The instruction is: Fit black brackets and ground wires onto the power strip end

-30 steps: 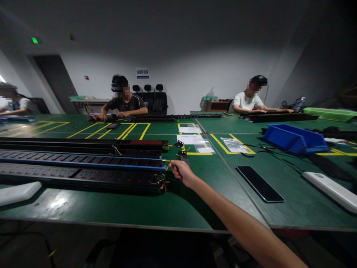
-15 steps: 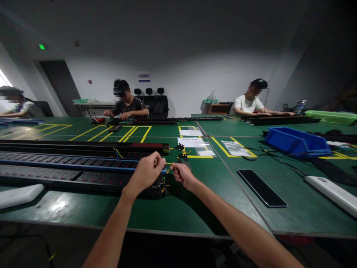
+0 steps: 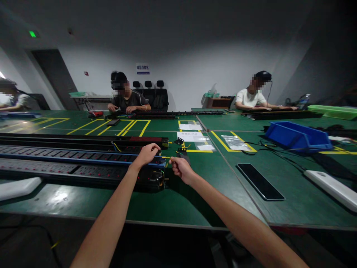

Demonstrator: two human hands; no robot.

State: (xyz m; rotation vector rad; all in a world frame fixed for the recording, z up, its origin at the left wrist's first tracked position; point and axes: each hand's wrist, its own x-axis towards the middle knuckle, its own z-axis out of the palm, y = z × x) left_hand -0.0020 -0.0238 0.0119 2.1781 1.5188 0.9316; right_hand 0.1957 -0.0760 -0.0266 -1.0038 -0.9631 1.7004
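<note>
Long black power strips [image 3: 100,173] lie side by side on the green table, their right ends near my hands. One has a blue edge [image 3: 122,160]. My left hand [image 3: 147,155] is curled over the end of this blue-edged strip, thumb and fingers drawn together; what they hold, if anything, is hidden. From the strip's end a short yellow wire [image 3: 166,158] sticks out to the right. My right hand [image 3: 181,169] pinches its free end between thumb and forefinger. Just beyond lie small black brackets [image 3: 182,151] with yellow-green wires.
To the right are a phone [image 3: 260,181], a white power bank [image 3: 330,189] with cables, and a blue bin [image 3: 298,136]. A plastic bag [image 3: 235,143] and papers [image 3: 192,137] lie mid-table. A white object [image 3: 19,188] is at left. Several people sit opposite.
My left hand has moved away from the wire, farther back and lower over the strip. My right hand stays at the wire. The view has tilted down slightly.
</note>
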